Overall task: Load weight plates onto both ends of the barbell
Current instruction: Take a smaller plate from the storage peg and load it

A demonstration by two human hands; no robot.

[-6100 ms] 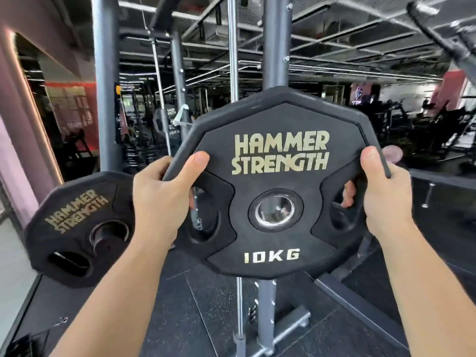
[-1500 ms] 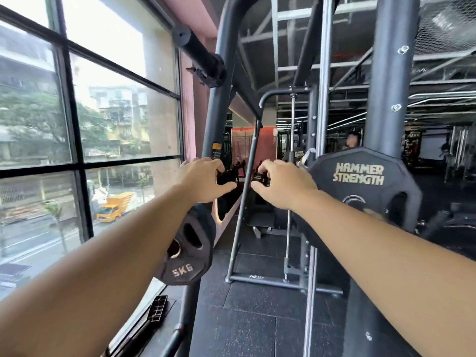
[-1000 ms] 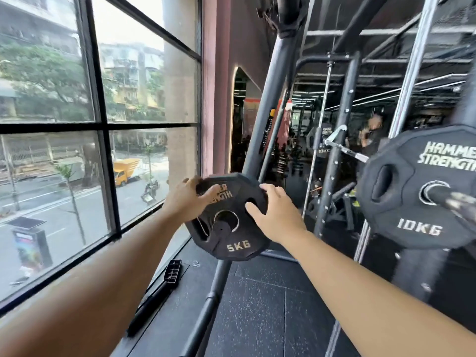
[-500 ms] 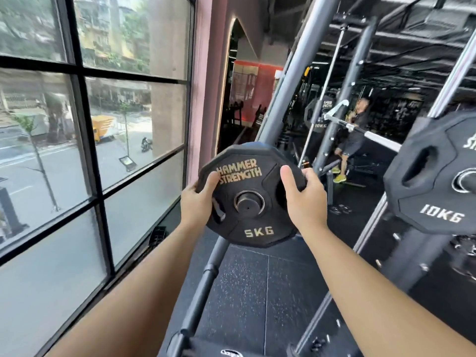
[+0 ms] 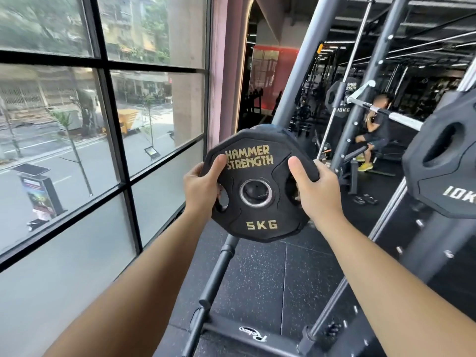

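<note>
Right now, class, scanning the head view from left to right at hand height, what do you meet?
window → left hand → 5 kg plate → right hand → 10 kg plate

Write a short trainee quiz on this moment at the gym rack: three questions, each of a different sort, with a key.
1. True or false: the left hand and the right hand both grip the black rubber-coated weight plate with gold lettering.
2. Which weight is printed on that plate? A) 5KG B) 10KG C) 20KG
3. Fill in: the larger black plate at the picture's right edge shows the number ____.
Key: 1 true; 2 A; 3 10.
</note>
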